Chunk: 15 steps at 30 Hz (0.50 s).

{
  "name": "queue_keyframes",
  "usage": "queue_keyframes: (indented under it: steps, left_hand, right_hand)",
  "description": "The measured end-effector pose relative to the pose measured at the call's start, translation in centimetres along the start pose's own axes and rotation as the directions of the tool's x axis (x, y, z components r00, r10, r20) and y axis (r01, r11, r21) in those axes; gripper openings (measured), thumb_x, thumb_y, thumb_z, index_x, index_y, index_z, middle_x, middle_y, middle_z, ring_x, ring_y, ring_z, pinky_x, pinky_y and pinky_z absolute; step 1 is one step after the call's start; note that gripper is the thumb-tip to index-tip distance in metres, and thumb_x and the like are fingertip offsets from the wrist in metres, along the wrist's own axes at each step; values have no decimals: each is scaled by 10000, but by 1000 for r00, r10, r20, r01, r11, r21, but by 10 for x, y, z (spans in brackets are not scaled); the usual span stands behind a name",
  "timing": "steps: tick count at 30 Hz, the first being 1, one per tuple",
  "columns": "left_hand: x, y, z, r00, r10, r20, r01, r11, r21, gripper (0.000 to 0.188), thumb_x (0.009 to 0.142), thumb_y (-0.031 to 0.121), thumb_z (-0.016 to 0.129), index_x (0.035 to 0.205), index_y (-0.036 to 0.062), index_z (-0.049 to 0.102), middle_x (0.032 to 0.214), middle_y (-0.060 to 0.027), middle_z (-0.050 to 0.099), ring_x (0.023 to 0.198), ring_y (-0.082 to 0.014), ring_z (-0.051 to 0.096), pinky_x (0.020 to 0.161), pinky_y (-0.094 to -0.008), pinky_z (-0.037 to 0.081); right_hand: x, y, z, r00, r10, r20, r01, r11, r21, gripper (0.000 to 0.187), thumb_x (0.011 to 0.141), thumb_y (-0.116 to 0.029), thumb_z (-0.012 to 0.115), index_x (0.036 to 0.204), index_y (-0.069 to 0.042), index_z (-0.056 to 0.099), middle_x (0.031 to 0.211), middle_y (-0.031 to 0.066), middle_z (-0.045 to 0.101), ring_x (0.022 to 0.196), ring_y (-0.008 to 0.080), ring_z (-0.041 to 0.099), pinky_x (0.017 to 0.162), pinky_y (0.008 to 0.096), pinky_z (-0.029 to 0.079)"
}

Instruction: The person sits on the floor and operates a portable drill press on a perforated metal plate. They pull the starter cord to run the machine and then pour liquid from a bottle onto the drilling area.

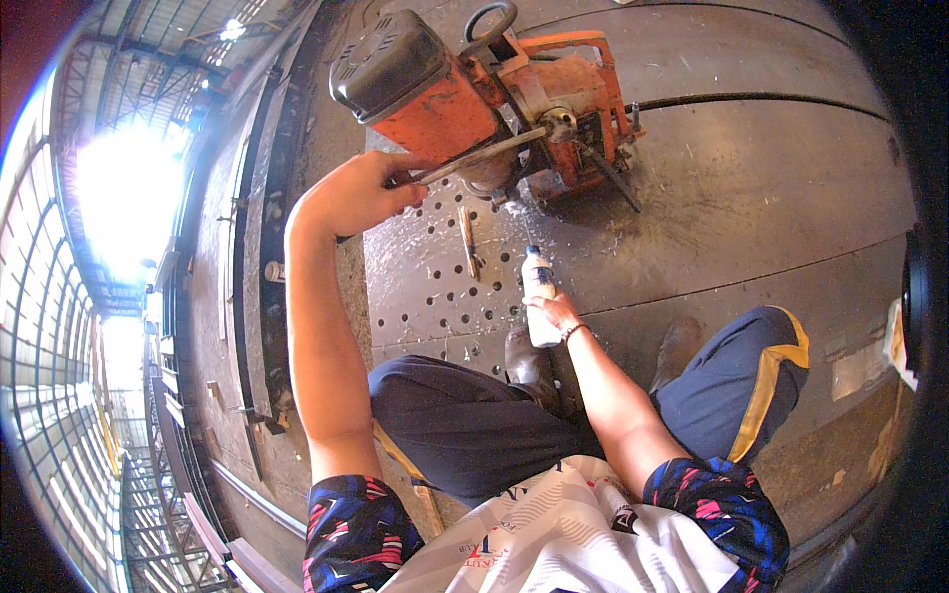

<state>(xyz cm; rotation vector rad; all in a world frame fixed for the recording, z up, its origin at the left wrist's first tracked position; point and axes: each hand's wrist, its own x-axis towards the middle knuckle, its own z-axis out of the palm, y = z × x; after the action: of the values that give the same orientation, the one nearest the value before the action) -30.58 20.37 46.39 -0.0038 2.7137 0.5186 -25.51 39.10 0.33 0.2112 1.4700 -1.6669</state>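
An orange magnetic drill [435, 114] with a dark motor cap stands on a steel plate [732, 208]. My left hand [364, 193] is closed round the end of a long feed lever [484, 152] on the drill's hub. Below it, my right hand [556, 314] grips a plastic bottle [537, 277] of whitish liquid. Its dark-capped nozzle points up at the drill's cutting end, and a thin stream seems to run between them. The contact of the cutter with the plate is hard to make out.
Rows of drilled holes [450, 275] and scattered metal shavings mark the plate. A thin brush-like stick [468, 242] lies among them. A black cable [761, 97] runs right from the drill. My boots [531, 361] rest on the plate. Dark steel beams [259, 247] stretch along the left.
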Motion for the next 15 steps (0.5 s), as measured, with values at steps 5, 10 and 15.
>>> queue_keyframes:
  steps: [5, 10, 15]
  left_hand:
    - [0, 9, -1, 999, -41, 30, 43, 998, -51, 442, 919, 146, 629, 1355, 80, 596, 942, -138, 735, 796, -183, 697, 767, -333, 541]
    - [-2, 6, -1, 998, -46, 34, 48, 997, -58, 435, 938, 144, 613, 1368, 92, 586, 909, -100, 711, 776, -156, 669, 740, -319, 535]
    - [-3, 8, 1, 999, -40, 24, 42, 997, -61, 407, 959, 145, 601, 1357, 62, 584, 811, -46, 659, 743, -131, 630, 719, -306, 523]
  right_hand:
    - [-3, -2, 1, 996, -90, -26, 90, 996, 20, 418, 671, -237, 868, 1001, -73, 672, 869, 59, 720, 728, 183, 689, 692, 342, 565]
    - [-10, -8, 5, 988, -151, -24, 152, 988, 33, 447, 683, -218, 863, 1044, -60, 651, 906, 65, 719, 761, 185, 690, 707, 347, 566]
    - [-7, -8, 3, 992, -126, -10, 126, 991, 36, 448, 690, -211, 859, 1055, -60, 647, 915, 63, 718, 772, 185, 690, 713, 346, 567]
